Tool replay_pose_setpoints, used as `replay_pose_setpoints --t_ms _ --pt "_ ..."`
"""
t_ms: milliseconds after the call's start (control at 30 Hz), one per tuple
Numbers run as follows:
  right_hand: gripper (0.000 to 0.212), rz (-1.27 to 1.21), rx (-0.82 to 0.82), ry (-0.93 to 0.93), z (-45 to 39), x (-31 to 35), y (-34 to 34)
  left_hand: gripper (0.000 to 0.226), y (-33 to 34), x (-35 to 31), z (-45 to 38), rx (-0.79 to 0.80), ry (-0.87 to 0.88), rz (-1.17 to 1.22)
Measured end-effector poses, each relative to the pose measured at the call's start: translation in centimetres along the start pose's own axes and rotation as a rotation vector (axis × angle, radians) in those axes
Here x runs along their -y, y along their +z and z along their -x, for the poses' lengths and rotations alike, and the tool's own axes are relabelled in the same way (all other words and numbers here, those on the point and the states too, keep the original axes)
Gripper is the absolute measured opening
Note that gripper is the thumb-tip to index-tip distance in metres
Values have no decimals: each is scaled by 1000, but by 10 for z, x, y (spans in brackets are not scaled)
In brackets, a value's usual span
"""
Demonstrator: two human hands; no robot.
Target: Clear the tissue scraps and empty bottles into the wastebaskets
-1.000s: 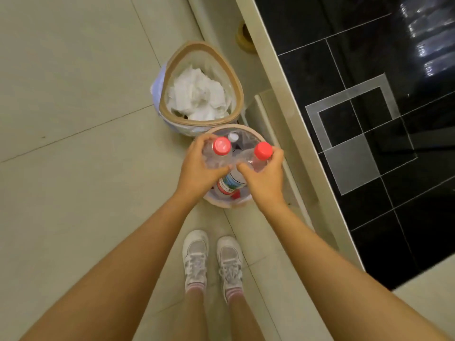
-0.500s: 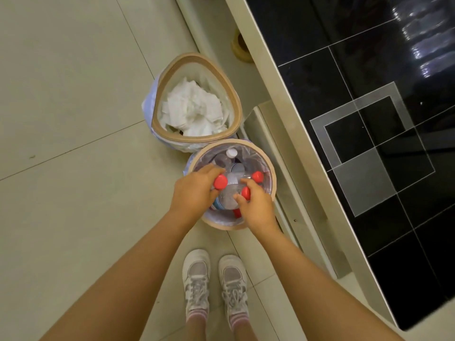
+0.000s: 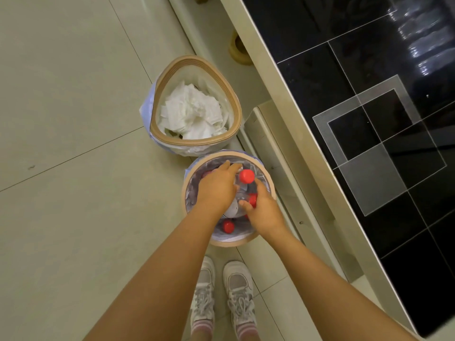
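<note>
A round wastebasket (image 3: pixel 270 187) with a pale liner stands on the floor in front of my feet and holds several clear bottles with red caps. My left hand (image 3: pixel 216 189) reaches into it and wraps one clear bottle whose red cap (image 3: pixel 247 176) sticks out past my fingers. My right hand (image 3: pixel 264 211) is also inside the rim, thumb and fingers closed on a second bottle at its red cap (image 3: pixel 252 200). Another red-capped bottle (image 3: pixel 228 226) lies lower in the basket. Behind it, a triangular wastebasket (image 3: pixel 157 134) is filled with white tissue scraps (image 3: pixel 192 114).
A table with a black glass top (image 3: pixel 369 168) and a cream edge (image 3: pixel 290 99) runs along the right, close to the round basket. A roll of tape (image 3: pixel 237 49) lies on the floor under its edge. My shoes (image 3: pixel 221 291) stand just behind the basket. Tiled floor (image 3: pixel 73 119) spreads left.
Both hands have gone down from above the rim into the round wastebasket, carrying the two red-capped bottles in among the others.
</note>
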State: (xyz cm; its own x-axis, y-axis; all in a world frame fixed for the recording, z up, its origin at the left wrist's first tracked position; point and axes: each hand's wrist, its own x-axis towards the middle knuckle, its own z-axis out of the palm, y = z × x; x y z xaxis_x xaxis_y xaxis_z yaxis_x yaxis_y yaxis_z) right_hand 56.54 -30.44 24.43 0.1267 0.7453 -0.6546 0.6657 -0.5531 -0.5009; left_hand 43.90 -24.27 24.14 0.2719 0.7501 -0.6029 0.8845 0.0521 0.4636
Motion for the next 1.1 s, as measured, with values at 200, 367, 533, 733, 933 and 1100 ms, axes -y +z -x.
replay_pose_setpoints --t_ms 200,367,533,733,933,1100 --pt "73 -152 -105 41 4 1 -5 71 17 24 26 -98 -38 104" --pt "82 -63 -199 244 2 -9 -13 95 39 47 57 -262 -677 480" --pt "79 -400 7 522 6 -13 -7 95 63 50 56 -35 -842 964" --pt "86 -435 -35 370 1 -20 -1 91 46 46 45 -62 -738 1141" --pt "68 -61 -26 115 11 -1 -10 74 21 35 54 -86 -559 907" --pt "56 170 -127 -86 33 35 -32 51 -11 5 64 -231 -389 846"
